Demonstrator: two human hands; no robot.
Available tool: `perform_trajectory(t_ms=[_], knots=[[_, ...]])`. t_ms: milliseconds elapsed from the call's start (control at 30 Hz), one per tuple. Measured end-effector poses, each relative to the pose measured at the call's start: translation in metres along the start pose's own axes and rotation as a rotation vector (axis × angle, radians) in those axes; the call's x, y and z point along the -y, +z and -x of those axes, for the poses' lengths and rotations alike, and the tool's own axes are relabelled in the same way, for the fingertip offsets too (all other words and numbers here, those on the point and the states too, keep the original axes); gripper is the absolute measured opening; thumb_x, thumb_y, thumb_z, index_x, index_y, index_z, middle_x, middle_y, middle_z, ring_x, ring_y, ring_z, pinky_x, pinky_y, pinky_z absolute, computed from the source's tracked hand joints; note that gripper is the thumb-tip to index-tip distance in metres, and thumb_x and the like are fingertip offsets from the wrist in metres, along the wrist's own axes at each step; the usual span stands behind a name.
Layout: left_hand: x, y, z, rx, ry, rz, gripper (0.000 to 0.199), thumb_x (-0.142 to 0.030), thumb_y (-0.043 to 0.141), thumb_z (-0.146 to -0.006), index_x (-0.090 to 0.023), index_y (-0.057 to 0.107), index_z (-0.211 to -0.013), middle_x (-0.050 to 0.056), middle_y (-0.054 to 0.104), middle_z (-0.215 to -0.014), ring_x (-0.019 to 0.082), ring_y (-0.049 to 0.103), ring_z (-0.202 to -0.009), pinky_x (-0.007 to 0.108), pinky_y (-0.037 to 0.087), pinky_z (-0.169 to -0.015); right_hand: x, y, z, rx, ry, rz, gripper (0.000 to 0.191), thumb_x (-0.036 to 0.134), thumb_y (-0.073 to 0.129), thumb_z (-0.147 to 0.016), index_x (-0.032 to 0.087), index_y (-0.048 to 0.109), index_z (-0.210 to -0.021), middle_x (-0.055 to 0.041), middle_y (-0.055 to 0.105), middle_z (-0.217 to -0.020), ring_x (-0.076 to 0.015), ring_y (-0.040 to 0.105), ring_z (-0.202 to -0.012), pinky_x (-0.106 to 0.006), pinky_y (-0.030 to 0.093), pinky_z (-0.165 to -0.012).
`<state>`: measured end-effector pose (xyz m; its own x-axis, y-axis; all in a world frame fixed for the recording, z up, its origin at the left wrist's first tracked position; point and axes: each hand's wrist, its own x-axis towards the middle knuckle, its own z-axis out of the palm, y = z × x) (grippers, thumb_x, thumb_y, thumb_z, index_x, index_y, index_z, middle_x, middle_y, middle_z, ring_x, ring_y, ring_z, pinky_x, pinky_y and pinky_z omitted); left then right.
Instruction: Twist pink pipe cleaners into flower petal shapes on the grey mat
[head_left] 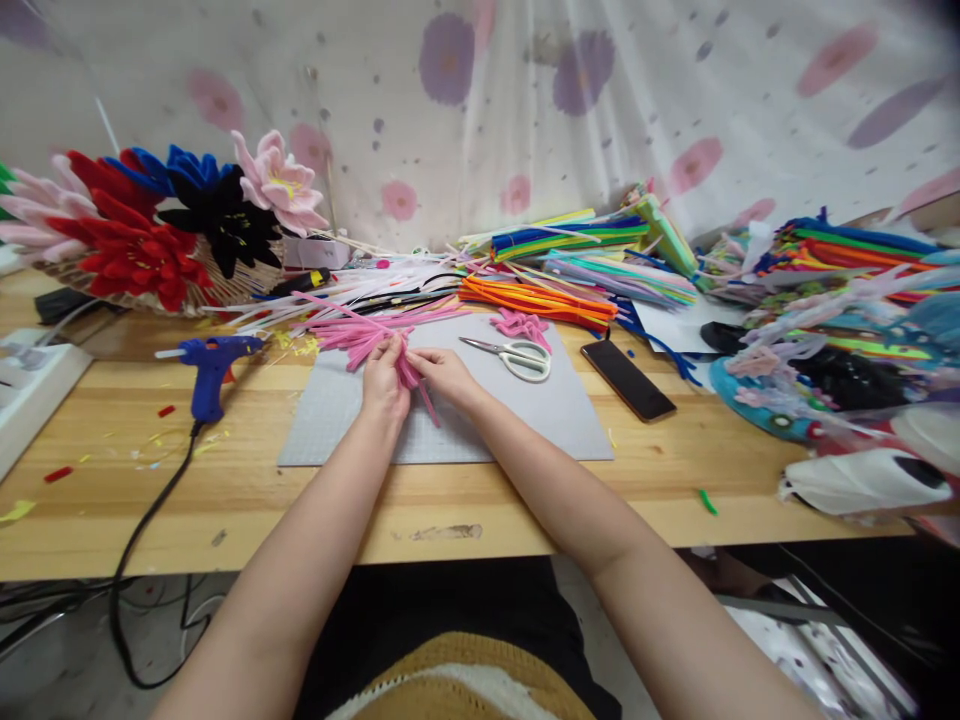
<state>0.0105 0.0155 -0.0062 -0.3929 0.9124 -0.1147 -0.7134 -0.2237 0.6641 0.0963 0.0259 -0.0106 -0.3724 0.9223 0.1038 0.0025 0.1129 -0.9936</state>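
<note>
My left hand (386, 380) is closed around a bundle of pink pipe cleaners (358, 338), whose ends fan out to the left and poke out below my fingers. Close beside it, my right hand (444, 375) pinches the same bundle at its right side. Both hands are over the grey cutting mat (525, 425). White-handled scissors (517, 358) lie on the mat to the right, their blades pointing left. Behind them is a small pile of shaped pink pieces (523, 325).
A blue glue gun (211, 375) with a black cord stands at left. A phone (628, 380) lies right of the mat. Coloured pipe cleaners (540, 295) line the back. Fuzzy flowers (139, 245) fill the back left; bags and a white roll (862, 482) crowd the right.
</note>
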Motion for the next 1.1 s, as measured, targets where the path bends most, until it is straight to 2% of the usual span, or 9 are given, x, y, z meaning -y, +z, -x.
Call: perform_trajectory(t_ms=[200,333,400,467,567,633,733,933,1100], knots=[[0.006,0.002,0.007,0.049,0.111,-0.269,0.02,-0.032,0.067,-0.066,-0.017,0.053,-0.063,0.001,0.065,-0.078,0.01,0.059,-0.079,0.024,0.044,-0.077,-0.005,0.007,0.002,-0.095,0.026,-0.031,0.014,0.026,0.054,-0.072,0.014,0.06,-0.068,0.0028,0.056,-0.064,-0.0077,0.047,-0.061,-0.019,0.038,-0.061],[0.005,0.001,0.011,0.078,0.135,-0.485,0.032,-0.048,0.055,-0.074,-0.016,0.06,-0.072,0.007,0.065,-0.087,0.016,0.06,-0.086,0.029,0.045,-0.078,-0.004,0.004,0.002,-0.137,0.034,-0.043,0.015,0.028,0.052,-0.072,0.014,0.058,-0.069,0.0035,0.054,-0.06,-0.0069,0.046,-0.057,-0.019,0.037,-0.058],[-0.004,-0.002,0.012,0.027,0.275,-0.671,0.035,-0.049,0.047,-0.08,-0.017,0.061,-0.077,0.008,0.064,-0.087,0.017,0.059,-0.087,0.031,0.045,-0.079,-0.001,-0.005,0.003,-0.149,0.048,-0.006,0.016,0.029,0.052,-0.073,0.014,0.056,-0.068,0.004,0.052,-0.055,-0.0066,0.045,-0.053,-0.02,0.036,-0.057],[-0.017,-0.006,0.01,-0.029,0.521,-0.876,0.028,-0.043,0.047,-0.082,-0.019,0.062,-0.083,0.007,0.062,-0.093,0.018,0.056,-0.094,0.032,0.042,-0.086,0.005,-0.018,0.007,-0.127,0.071,0.071,0.016,0.028,0.052,-0.072,0.014,0.055,-0.066,0.0047,0.048,-0.051,-0.0063,0.043,-0.05,-0.02,0.034,-0.055],[-0.036,-0.012,0.003,0.087,0.755,-1.16,0.018,-0.034,0.057,-0.077,-0.022,0.067,-0.085,0.008,0.06,-0.103,0.022,0.05,-0.106,0.035,0.034,-0.095,0.014,-0.04,0.014,0.032,0.08,0.081,0.017,0.03,0.056,-0.07,0.013,0.056,-0.069,0.0053,0.047,-0.053,-0.0054,0.04,-0.05,-0.02,0.031,-0.053],[-0.041,-0.016,-0.002,0.262,0.751,-1.293,0.017,-0.032,0.058,-0.076,-0.023,0.069,-0.084,0.008,0.061,-0.1,0.023,0.052,-0.1,0.035,0.036,-0.092,0.018,-0.053,0.018,0.148,0.061,0.037,0.02,0.033,0.057,-0.069,0.013,0.057,-0.07,0.0044,0.048,-0.056,-0.0056,0.041,-0.053,-0.02,0.032,-0.055],[-0.038,-0.017,-0.005,0.402,0.648,-1.376,0.019,-0.032,0.056,-0.076,-0.022,0.071,-0.083,0.006,0.066,-0.087,0.02,0.057,-0.082,0.033,0.041,-0.08,0.019,-0.064,0.018,0.104,0.044,-0.015,0.024,0.037,0.059,-0.068,0.013,0.057,-0.073,0.004,0.049,-0.058,-0.0061,0.042,-0.054,-0.02,0.033,-0.057],[-0.015,-0.009,0.009,0.341,0.356,-1.167,0.021,-0.031,0.056,-0.073,-0.02,0.072,-0.081,0.003,0.067,-0.07,0.014,0.053,-0.054,0.027,0.041,-0.06,0.011,-0.049,0.013,-0.048,-0.096,0.011,0.024,0.04,0.053,-0.074,0.016,0.053,-0.073,0.0038,0.047,-0.059,-0.0068,0.04,-0.054,-0.02,0.034,-0.056],[-0.007,-0.006,0.018,0.325,0.481,-1.244,0.02,-0.023,0.053,-0.073,-0.024,0.071,-0.081,0.004,0.065,-0.09,0.018,0.057,-0.079,0.029,0.043,-0.07,0.001,-0.03,0.009,-0.131,-0.178,0.197,0.021,0.038,0.044,-0.08,0.018,0.05,-0.076,0.0034,0.048,-0.065,-0.0084,0.044,-0.06,-0.02,0.037,-0.061]])
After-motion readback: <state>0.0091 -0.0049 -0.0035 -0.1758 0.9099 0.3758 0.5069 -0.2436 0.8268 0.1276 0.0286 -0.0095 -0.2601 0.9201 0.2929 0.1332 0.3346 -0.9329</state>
